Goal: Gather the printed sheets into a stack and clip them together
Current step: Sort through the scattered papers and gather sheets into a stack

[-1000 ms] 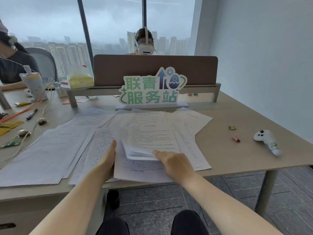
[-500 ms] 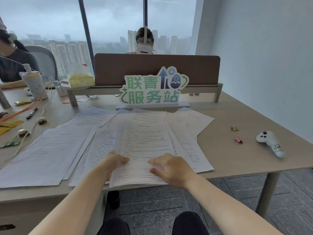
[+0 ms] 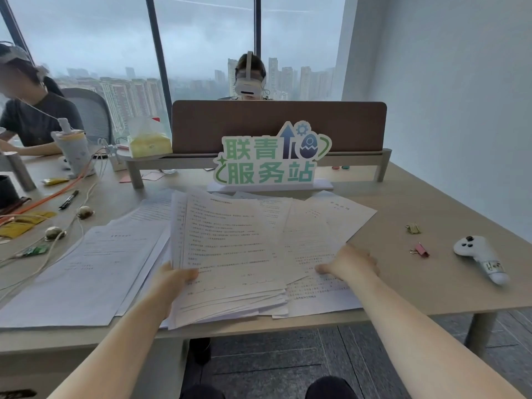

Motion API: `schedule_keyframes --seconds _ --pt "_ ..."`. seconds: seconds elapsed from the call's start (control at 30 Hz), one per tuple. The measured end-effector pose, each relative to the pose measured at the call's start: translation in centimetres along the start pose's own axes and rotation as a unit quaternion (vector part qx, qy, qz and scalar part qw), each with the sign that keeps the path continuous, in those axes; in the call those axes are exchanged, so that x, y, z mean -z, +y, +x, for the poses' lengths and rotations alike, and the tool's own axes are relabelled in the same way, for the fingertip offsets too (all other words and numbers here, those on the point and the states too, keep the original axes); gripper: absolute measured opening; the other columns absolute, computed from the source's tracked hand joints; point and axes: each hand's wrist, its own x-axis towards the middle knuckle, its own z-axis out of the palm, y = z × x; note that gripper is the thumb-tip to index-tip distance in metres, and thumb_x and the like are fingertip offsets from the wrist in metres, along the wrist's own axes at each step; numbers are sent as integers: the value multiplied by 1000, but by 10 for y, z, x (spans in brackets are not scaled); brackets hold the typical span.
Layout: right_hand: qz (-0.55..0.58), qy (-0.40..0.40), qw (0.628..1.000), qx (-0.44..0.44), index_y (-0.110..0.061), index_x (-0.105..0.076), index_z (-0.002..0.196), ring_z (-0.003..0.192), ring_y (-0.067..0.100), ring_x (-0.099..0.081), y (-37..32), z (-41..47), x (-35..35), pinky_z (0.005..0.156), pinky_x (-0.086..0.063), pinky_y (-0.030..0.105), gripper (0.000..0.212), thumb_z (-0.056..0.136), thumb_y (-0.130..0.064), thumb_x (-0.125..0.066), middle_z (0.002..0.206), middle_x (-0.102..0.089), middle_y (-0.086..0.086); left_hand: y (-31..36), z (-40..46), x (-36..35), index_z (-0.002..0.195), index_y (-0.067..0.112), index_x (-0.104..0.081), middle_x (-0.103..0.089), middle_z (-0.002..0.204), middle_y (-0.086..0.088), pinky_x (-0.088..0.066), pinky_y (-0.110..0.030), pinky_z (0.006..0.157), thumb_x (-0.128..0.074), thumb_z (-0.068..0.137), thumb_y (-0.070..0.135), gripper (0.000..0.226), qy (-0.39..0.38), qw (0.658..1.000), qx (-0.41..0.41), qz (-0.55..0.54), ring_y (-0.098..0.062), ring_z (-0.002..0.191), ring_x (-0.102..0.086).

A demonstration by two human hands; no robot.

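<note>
Since the lifted stack [image 3: 230, 254] is fanned and uneven at its near edge, sheets could slip out if the pinch loosens. Left hand [image 3: 169, 279] pinches it, thumb on top. Right hand [image 3: 349, 263] rests flat on the loose sheets [image 3: 316, 234] beside it, fingers fairly straight. Pink binder clip [image 3: 421, 250] sits far right, untouched.

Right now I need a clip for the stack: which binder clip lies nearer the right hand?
The pink binder clip, nearer the right hand than the gold binder clip farther back.
</note>
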Motion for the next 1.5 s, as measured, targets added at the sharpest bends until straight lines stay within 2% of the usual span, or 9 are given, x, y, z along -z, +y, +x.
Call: schedule_keyframes --seconds 0.2,0.47,0.6,0.8,1.0,1.23,1.33,1.43,1.5 --pt "31 -88 996 -14 -17 -59 100 97 29 -62 -15 25 -10 86 -53 39 77 41 -60 -83 102 -65 4 0 1 -1 117 6 -59 -69 104 -15 -52 -43 75 -67 84 -1 35 -11 1000 5 3 -31 88 -66" --pt "138 -59 988 -37 -15 -63 99 79 23 -64 -4 32 -4 82 -54 34 25 74 -19 -66 90 -66 4 3 -1 -5 116 5 -60 -68 107 -18 -52 -46 85 -66 84 -3 33 -16 1000 4 6 -34 92 -65" --pt "234 -10 971 -39 -6 -61 91 64 26 -57 0 38 -4 58 -41 26 13 83 -9 -52 76 -60 8 6 3 -5 117 5 -61 -70 103 -16 -53 -47 86 -67 84 -1 34 -23 1000 -4 5 -34 92 -66" --pt "321 35 943 -84 1 -64 109 83 33 -60 -11 73 5 65 -43 33 34 85 -20 -53 103 -66 19 13 12 -7 119 4 -61 -70 105 -19 -53 -44 80 -65 84 -2 35 -31 999 -22 8 -36 91 -67" --pt "216 26 970 -108 -5 -52 126 120 37 -46 -41 90 7 86 -41 40 45 85 -22 -58 128 -53 20 16 25 -15 112 7 -64 -72 101 -17 -54 -47 82 -66 83 -3 31 -31 999 -20 17 -36 88 -68" --pt "59 -22 989 -136 -7 -26 145 126 32 -43 -71 104 8 95 -45 40 110 63 -46 -88 138 -42 16 8 32 -20 105 10 -64 -72 88 -10 -54 -43 77 -68 82 0 26 -20 999 -18 19 -33 82 -68" --pt "46 -56 986 -152 -9 -37 140 123 30 -46 -75 116 10 83 -48 40 108 55 -46 -92 135 -46 11 6 32 -20 105 9 -65 -72 90 -12 -55 -44 78 -69 82 0 25 -24 999 -17 23 -34 83 -68" --pt "65 -80 983 -154 -8 -45 137 114 29 -53 -72 126 8 50 -39 37 103 52 -43 -92 126 -53 12 7 32 -20 105 10 -65 -73 91 -13 -55 -43 77 -68 83 0 24 -35 999 -15 26 -34 83 -68" --pt "102 -47 983 -146 -5 -39 141 113 32 -56 -71 125 5 56 -47 38 99 60 -32 -89 127 -55 14 7 33 -20 105 11 -64 -73 91 -12 -55 -44 79 -68 83 0 24 -38 999 -15 26 -34 84 -69"
